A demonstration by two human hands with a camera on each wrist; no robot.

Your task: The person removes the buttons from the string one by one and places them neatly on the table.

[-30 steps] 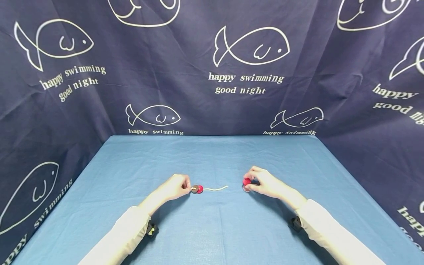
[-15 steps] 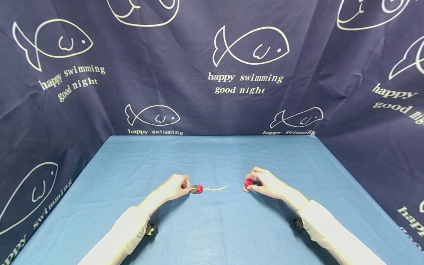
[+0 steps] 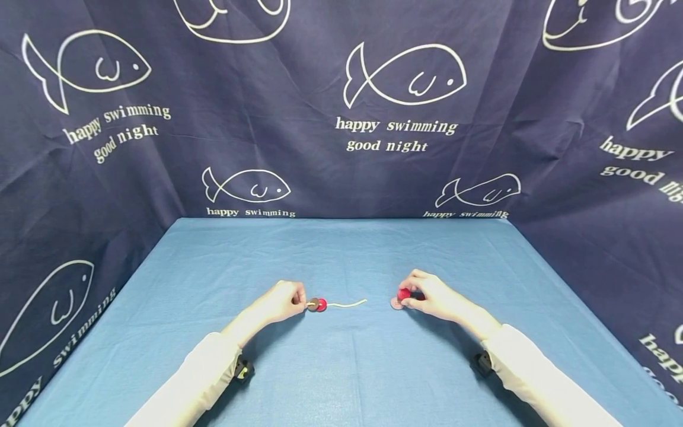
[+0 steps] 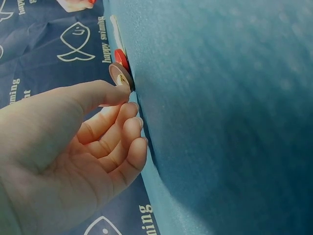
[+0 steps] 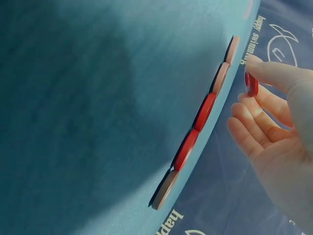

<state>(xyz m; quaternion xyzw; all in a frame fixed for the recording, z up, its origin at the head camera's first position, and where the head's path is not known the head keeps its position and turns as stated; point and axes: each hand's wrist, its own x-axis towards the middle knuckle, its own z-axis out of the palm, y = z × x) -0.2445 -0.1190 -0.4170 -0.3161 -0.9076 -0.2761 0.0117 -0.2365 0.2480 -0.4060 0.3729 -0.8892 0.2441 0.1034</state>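
My left hand (image 3: 285, 301) pinches the end of a cream string (image 3: 347, 305) just left of a brown button (image 3: 313, 305). In the left wrist view the thumb is right at the brown button's rim. A red button (image 3: 322, 305) sits against it on the string, whose free end trails right over the cloth. My right hand (image 3: 427, 292) pinches another red button (image 5: 252, 84) between thumb and fingertips, raised above the table. A pink button (image 3: 397, 303) lies just beneath it; more buttons there are hidden by the hand in the head view.
The right wrist view shows a row of buttons on the blue cloth (image 5: 98, 98): pink ones (image 5: 221, 78), red ones (image 5: 204, 112) and a brown one (image 5: 165, 191). A dark fish-print curtain (image 3: 320, 107) rises behind the table and along both sides.
My right hand has moved slightly to the right with the red button, uncovering more of the pink button on the cloth. The left hand and the string stay in place.
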